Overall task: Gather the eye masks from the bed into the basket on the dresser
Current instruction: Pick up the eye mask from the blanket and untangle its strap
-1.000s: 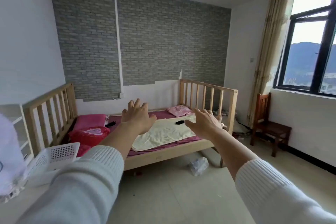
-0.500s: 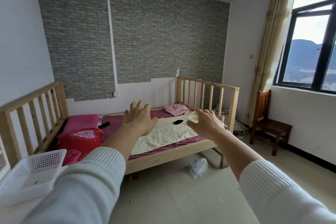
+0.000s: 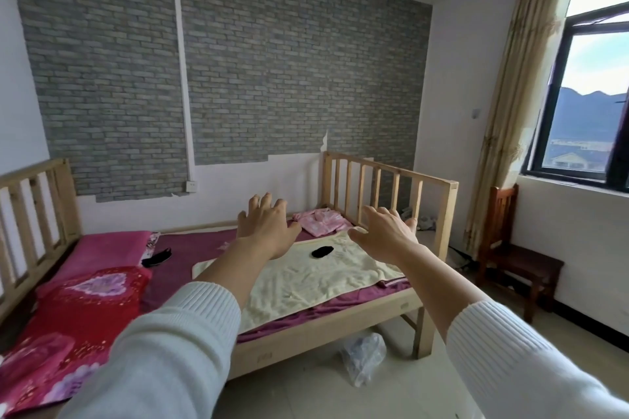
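Observation:
A black eye mask (image 3: 322, 251) lies on the cream towel (image 3: 316, 279) spread over the wooden bed (image 3: 326, 323). A second black eye mask (image 3: 157, 257) rests on the purple sheet beside the pink pillow (image 3: 105, 250). My left hand (image 3: 266, 225) is stretched out over the bed, fingers spread, holding nothing. My right hand (image 3: 383, 231) reaches out just right of the mask on the towel, open and empty too. Both hands are held in the air, apart from the masks. The basket and dresser are out of view.
A red quilt (image 3: 64, 320) covers the bed's near left end. Folded pink clothes (image 3: 321, 220) lie at the far end by the railing. A plastic bag (image 3: 364, 357) sits on the floor under the bed edge. A wooden chair (image 3: 517, 255) stands below the window at right.
The view has moved closer to the bed and turned right; the white basket at lower left has slipped out of view. Both hands stay outstretched and open.

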